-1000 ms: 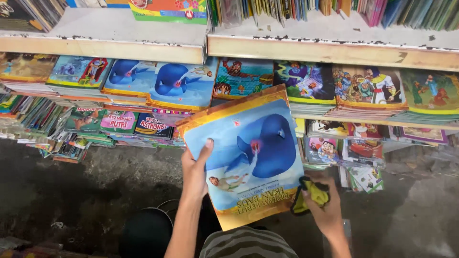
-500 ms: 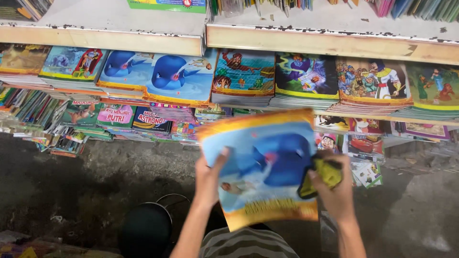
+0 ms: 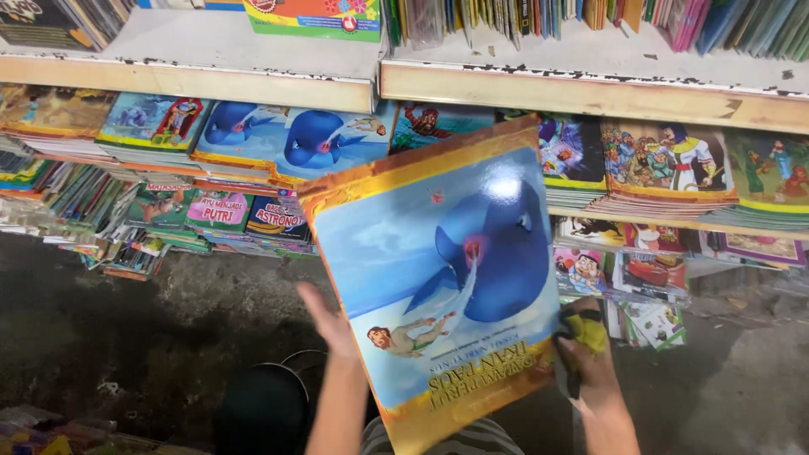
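I hold up a large thin picture book (image 3: 438, 270) with a blue whale on its orange-edged cover, turned upside down toward me. My left hand (image 3: 330, 324) grips its left edge from behind, mostly hidden by the cover. My right hand (image 3: 590, 362) presses against the book's lower right corner and clutches a yellow cloth (image 3: 583, 330). Matching whale books (image 3: 286, 139) lie on the shelf behind.
Wooden shelves (image 3: 590, 97) hold rows of children's books, flat stacks (image 3: 666, 164) in the middle tier and upright spines above. More stacks (image 3: 168, 211) sit low at the left. A dark round stool (image 3: 261, 404) stands on the dirty floor (image 3: 126, 337) below.
The book has risen and come closer to the camera, tilting more upright. My left hand slid behind its left edge; my right hand with the cloth dropped to the lower right corner.
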